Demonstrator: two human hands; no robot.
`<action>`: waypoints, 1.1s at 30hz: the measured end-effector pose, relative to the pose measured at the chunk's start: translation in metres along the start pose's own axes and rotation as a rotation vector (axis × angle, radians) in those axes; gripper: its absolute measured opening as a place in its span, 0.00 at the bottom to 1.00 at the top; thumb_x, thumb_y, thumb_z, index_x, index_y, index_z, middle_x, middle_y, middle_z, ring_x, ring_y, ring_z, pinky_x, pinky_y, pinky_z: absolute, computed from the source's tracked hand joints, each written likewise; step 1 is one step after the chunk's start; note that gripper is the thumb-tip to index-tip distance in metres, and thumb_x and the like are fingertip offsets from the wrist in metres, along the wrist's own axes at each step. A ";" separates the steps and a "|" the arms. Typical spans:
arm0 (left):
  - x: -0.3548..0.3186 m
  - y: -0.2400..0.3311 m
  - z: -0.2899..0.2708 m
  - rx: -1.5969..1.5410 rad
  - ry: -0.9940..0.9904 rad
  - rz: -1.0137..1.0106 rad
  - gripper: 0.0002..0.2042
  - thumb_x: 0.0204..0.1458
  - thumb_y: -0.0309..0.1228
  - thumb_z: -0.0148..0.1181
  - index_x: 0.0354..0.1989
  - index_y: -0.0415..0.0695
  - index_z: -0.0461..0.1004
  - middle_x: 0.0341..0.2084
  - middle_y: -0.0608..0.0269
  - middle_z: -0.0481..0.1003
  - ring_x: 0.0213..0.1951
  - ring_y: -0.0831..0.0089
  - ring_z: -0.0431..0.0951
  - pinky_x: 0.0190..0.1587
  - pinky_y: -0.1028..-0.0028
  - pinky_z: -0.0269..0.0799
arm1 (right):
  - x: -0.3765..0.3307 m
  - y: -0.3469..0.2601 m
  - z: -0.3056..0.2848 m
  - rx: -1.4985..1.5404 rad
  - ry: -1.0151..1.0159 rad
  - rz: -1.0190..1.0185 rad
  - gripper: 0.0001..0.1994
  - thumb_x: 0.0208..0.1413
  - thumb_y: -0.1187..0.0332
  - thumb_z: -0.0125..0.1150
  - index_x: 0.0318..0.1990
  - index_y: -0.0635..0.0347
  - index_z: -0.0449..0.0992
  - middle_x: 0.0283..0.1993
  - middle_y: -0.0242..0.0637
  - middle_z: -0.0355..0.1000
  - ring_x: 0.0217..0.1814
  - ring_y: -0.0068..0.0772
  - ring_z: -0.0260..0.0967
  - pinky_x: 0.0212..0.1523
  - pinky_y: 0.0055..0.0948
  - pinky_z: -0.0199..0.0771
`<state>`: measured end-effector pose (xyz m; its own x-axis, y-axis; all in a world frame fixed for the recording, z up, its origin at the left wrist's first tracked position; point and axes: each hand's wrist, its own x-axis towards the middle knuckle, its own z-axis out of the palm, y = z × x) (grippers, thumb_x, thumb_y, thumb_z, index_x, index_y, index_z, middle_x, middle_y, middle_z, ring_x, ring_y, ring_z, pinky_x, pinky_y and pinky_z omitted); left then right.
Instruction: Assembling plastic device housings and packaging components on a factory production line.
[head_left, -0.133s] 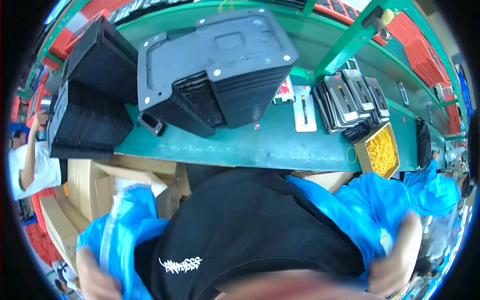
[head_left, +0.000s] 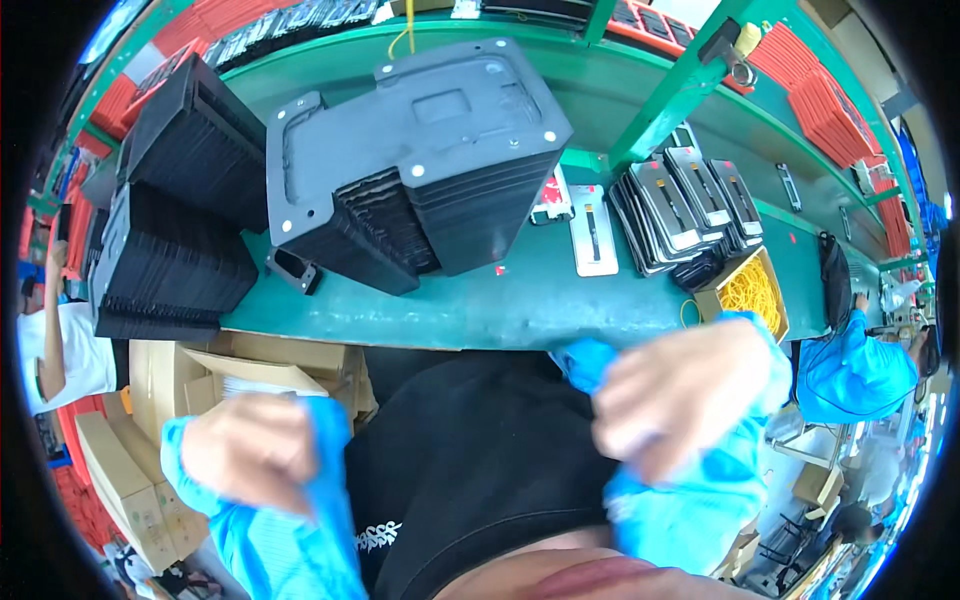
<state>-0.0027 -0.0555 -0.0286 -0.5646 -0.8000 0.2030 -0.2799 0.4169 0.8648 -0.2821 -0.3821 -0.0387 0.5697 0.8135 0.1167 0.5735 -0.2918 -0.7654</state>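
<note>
My left hand (head_left: 255, 450) is raised at the lower left, beside an open cardboard box. Its fingers look curled in but are smeared by motion. My right hand (head_left: 680, 400) is in front of the bench's near edge, also blurred, with fingers bent downward. Whether either hand holds anything cannot be made out. A light blue jacket (head_left: 690, 505) covers both my arms and hangs apart over a black shirt (head_left: 480, 450). The right hand is nearest to a small box of yellow rubber bands (head_left: 750, 290) on the green bench (head_left: 480, 320).
Tall stacks of black molded trays (head_left: 430, 150) stand on the bench's left half. Flat device parts (head_left: 690, 200) are piled at the right, next to a white-backed panel (head_left: 594, 235). Cardboard boxes (head_left: 130, 490) lie below left. Co-workers (head_left: 860, 370) are at both sides.
Both my hands have come up and inward from the lower corners, and the jacket sleeves rose with them. The view has shifted slightly, so the bench sits a little lower.
</note>
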 end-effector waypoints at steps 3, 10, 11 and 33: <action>0.027 -0.023 -0.007 0.549 0.062 -0.261 0.07 0.51 0.29 0.65 0.39 0.45 0.82 0.38 0.57 0.75 0.38 0.56 0.75 0.37 0.67 0.72 | -0.001 0.037 0.002 -0.222 0.064 0.342 0.12 0.54 0.68 0.60 0.45 0.61 0.79 0.44 0.43 0.77 0.40 0.50 0.76 0.43 0.41 0.78; -0.008 -0.060 0.009 0.680 0.991 -0.579 0.36 0.42 0.40 0.76 0.61 0.41 0.73 0.55 0.47 0.71 0.54 0.54 0.74 0.54 0.59 0.72 | -0.102 0.182 -0.132 -0.205 0.558 1.224 0.12 0.54 0.70 0.59 0.44 0.62 0.82 0.37 0.43 0.81 0.39 0.42 0.79 0.40 0.37 0.78; -0.005 -0.065 0.012 0.706 0.992 -0.587 0.36 0.42 0.40 0.76 0.61 0.41 0.73 0.55 0.47 0.71 0.54 0.54 0.74 0.54 0.59 0.72 | -0.108 0.235 -0.145 -0.344 0.623 1.078 0.12 0.55 0.68 0.60 0.44 0.61 0.82 0.37 0.42 0.81 0.39 0.41 0.79 0.40 0.36 0.78; 0.096 -0.124 -0.054 0.316 1.136 0.060 0.72 0.29 0.48 0.80 0.79 0.45 0.29 0.67 0.40 0.53 0.64 0.53 0.65 0.65 0.57 0.63 | -0.108 0.417 -0.191 -0.415 0.515 1.334 0.14 0.57 0.58 0.56 0.45 0.48 0.84 0.50 0.41 0.81 0.55 0.49 0.77 0.55 0.50 0.74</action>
<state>0.0201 -0.2071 -0.0918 0.3869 -0.6343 0.6693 -0.5461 0.4273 0.7206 0.0080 -0.6883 -0.2494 0.8864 -0.3990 -0.2346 -0.4533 -0.8509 -0.2655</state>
